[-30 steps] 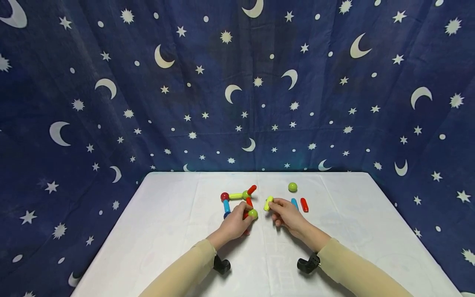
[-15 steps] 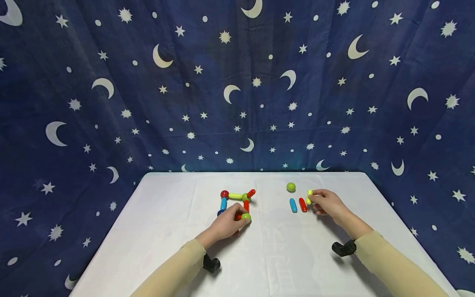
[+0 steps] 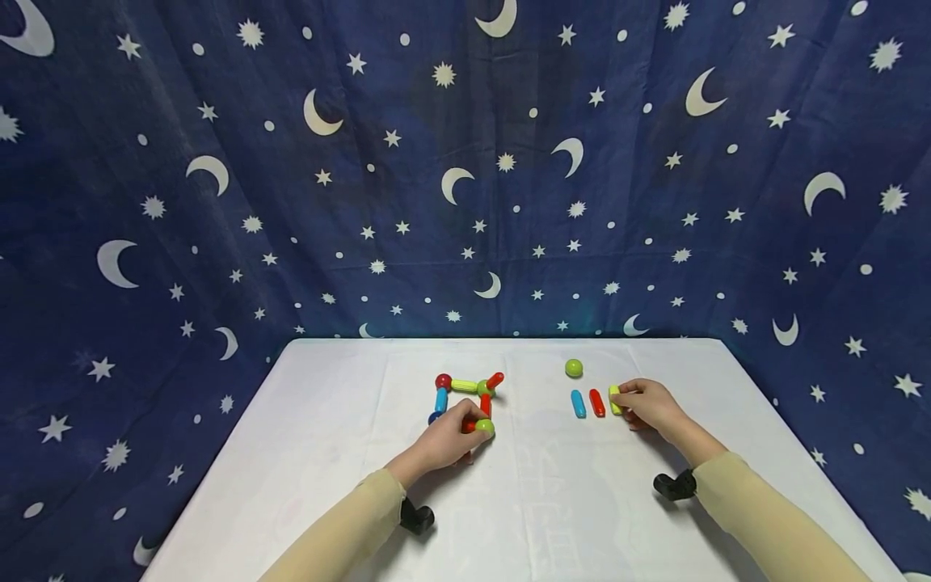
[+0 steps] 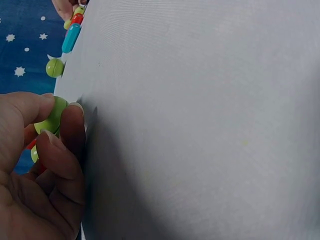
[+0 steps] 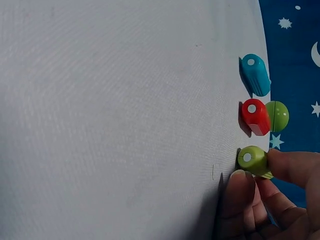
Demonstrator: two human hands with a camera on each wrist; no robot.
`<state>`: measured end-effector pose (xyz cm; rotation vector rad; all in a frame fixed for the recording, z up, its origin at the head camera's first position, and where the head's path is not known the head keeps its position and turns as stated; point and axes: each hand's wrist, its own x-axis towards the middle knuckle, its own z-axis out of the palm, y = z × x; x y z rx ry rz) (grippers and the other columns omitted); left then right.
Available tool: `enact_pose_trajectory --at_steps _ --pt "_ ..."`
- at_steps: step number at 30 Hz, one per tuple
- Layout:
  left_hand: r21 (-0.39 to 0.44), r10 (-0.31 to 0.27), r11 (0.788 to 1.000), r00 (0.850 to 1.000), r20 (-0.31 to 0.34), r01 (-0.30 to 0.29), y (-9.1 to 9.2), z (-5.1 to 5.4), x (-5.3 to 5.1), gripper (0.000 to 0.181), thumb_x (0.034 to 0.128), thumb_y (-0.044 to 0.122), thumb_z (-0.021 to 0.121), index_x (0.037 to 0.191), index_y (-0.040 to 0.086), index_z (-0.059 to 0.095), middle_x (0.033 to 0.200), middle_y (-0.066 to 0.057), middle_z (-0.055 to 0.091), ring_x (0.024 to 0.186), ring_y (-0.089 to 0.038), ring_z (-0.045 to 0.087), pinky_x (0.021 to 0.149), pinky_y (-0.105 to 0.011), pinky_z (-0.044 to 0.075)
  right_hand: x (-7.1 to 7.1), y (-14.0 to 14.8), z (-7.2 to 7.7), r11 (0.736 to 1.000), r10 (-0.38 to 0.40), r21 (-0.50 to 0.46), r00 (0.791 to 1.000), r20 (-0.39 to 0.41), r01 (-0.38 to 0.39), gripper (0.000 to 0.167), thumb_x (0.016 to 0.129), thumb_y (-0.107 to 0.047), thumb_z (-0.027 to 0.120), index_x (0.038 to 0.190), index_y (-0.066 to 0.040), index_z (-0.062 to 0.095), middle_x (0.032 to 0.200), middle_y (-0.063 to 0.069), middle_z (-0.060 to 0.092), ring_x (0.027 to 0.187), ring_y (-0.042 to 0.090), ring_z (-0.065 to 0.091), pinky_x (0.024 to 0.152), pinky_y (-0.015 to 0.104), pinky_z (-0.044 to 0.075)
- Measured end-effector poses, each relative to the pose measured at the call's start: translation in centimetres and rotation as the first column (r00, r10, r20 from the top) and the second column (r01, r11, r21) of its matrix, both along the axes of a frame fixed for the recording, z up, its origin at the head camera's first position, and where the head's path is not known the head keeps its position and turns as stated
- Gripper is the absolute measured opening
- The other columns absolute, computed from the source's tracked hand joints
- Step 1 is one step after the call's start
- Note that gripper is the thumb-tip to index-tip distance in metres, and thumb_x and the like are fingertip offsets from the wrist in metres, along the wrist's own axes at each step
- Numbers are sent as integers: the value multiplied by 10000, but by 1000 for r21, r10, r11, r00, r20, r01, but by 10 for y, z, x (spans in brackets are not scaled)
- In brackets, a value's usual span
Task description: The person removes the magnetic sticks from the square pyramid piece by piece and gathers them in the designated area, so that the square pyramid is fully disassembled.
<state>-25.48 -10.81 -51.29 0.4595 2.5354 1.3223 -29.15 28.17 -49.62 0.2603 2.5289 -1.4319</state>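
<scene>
Yellow rod (image 3: 615,400) just right of the loose red rod (image 3: 597,403), the landmark here, roughly in line with it, small gap between. Right hand (image 3: 652,404) pinches it between fingertips from the far side from the landmark; whether its underside bears fully on the table (image 3: 582,501), cannot tell. Good handling, I judge: keep the rod level, press it lightly flat, part the fingertips evenly so it neither rolls nor tips. Pale disc (image 5: 247,157) on its end, likely magnetic; best kept from drifting toward the landmark. Loose blue rod (image 3: 578,404) just left of the landmark; loose green ball (image 3: 574,369) beyond it and a little left. The landmark is the near obstacle, close on the pinch's left; outer side looks the freer approach. Well left of the landmark, joined frame (image 3: 464,386) of coloured rods and balls, one red rod (image 3: 495,380) slanting off its far corner. Left hand (image 3: 449,439) grips the frame's near green ball (image 3: 485,428), hiding part of the near side; a jolt there could loosen joints. Starry curtain (image 3: 465,162) behind the landmark.
</scene>
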Motion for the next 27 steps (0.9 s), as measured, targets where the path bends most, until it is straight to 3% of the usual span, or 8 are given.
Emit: enact_pose_trajectory --at_steps 14,18,21,23,27 --pt "11 -20 1000 1000 -8 20 1 0 2 218 998 278 693 1158 181 580 933 -21 617 588 -187 639 554 -318 521 -2 1 -4 998 -7 66 1000 -30 9 394 1000 -212 646 1242 86 558 866 106 577 692 193 551 598 325 525" --pt "-6 -33 999 999 -35 32 1 0 2 211 1003 281 688 1161 185 587 918 -11 620 592 -180 641 563 -322 520 -2 -4 1 988 -32 148 990 -135 53 422 1015 -273 611 1255 72 583 973 136 586 756 216 544 615 332 472" --pt "-20 -44 999 999 -29 44 0 1 2 198 1003 291 686 1156 204 594 926 5 623 612 -176 644 579 -326 526 -3 -16 6 986 -40 150 973 -227 75 389 1011 -250 603 1257 51 609 1022 149 583 823 239 533 626 321 458" --pt "-23 -63 998 998 -23 63 1 2 2 186 1002 278 687 1147 204 598 942 12 623 633 -174 644 591 -327 535 -3 -30 9 991 -10 124 963 -268 45 355 1006 -212 614 1263 33 619 1031 144 585 830 248 535 612 321 467" --pt "-53 -102 993 995 -10 101 2 3 3 165 995 283 684 1132 237 604 986 49 618 668 -153 640 634 -309 541 1 -63 8 991 122 87 936 -331 -98 334 975 -156 683 1273 -11 644 1041 110 627 787 225 550 610 317 483"
